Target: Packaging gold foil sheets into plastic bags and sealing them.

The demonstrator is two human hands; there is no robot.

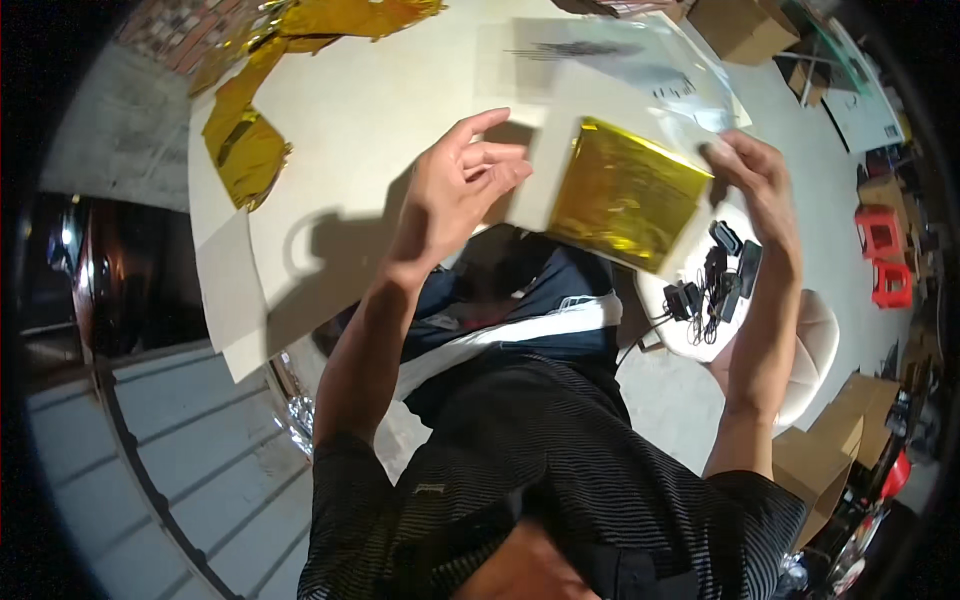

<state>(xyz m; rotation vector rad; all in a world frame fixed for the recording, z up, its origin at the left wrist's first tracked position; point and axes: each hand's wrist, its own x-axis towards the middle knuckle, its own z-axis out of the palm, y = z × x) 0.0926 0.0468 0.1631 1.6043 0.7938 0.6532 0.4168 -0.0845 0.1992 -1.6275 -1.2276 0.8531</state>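
A square of shiny gold foil point(632, 195) lies against a pale sheet point(538, 192), tilted over the near edge of the table. My right hand point(762, 180) pinches at the upper right corner of the foil and sheet; the exact grip is blurred. To the left of the sheet, my left hand point(462, 185) is raised with its fingers apart and holds nothing. Beyond the foil, a clear plastic sheet point(505, 65) with dark marks spreads over the tabletop.
Crumpled gold foil pieces point(250, 160) lie along the left and far side of the white table point(370, 130). At right, a white stool point(680, 335) bears black cables and adapters. Cardboard boxes point(825, 455) and red stools point(880, 232) stand farther right.
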